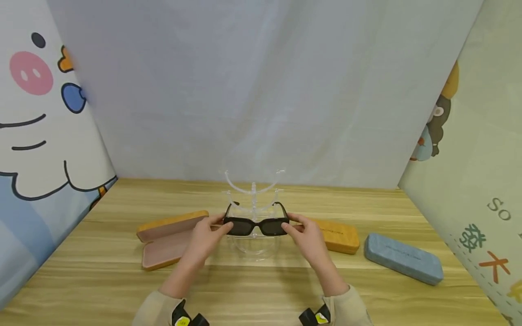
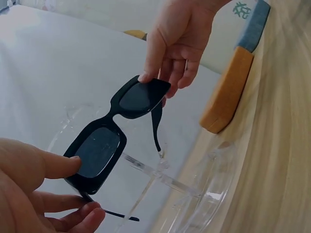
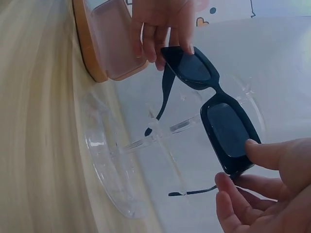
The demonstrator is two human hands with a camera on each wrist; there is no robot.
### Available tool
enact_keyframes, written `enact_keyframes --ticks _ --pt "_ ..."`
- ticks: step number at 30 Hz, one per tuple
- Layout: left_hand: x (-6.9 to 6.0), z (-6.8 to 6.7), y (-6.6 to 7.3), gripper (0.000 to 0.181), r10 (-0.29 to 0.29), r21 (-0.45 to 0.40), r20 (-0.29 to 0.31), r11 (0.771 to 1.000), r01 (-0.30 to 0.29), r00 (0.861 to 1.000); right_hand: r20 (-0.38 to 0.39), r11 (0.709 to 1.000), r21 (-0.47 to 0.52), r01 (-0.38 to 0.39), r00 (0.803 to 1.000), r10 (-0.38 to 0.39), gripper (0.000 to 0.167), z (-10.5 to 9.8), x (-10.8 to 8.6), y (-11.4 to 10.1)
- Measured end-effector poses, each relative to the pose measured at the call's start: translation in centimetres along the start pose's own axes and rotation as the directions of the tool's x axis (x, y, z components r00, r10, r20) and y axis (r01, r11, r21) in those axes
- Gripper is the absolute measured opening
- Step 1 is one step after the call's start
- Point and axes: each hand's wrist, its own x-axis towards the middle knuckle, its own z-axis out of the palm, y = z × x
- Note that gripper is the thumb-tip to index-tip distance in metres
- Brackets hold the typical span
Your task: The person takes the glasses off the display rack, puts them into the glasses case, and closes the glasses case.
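A pair of black sunglasses (image 1: 256, 226) is held level in front of a clear plastic display stand (image 1: 254, 199), its temples pointing back toward the stand's arms. My left hand (image 1: 207, 237) pinches one outer corner of the frame, thumb on the lens side. At the other outer corner my right hand (image 1: 306, 237) pinches likewise. Both wrist views show the sunglasses (image 2: 99, 153) beside the stand's curved arms and round base (image 3: 104, 165). Whether the temples rest on the stand I cannot tell.
Left of the stand lies an open orange glasses case (image 1: 169, 242) with a pink lining. To the right are a closed orange case (image 1: 340, 236) and a closed blue case (image 1: 403, 258). A pale cloth (image 1: 261, 90) hangs behind the wooden table (image 1: 261, 294).
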Motion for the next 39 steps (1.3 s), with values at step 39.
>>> enact_keyframes --ticks 39 --pt "-5.3 -2.9 6.4 0.043 0.257 0.031 -0.167 0.966 -0.256 0.952 -0.208 0.973 0.19 0.129 0.974 -0.089 0.038 -3.6 -4.8 -6.9"
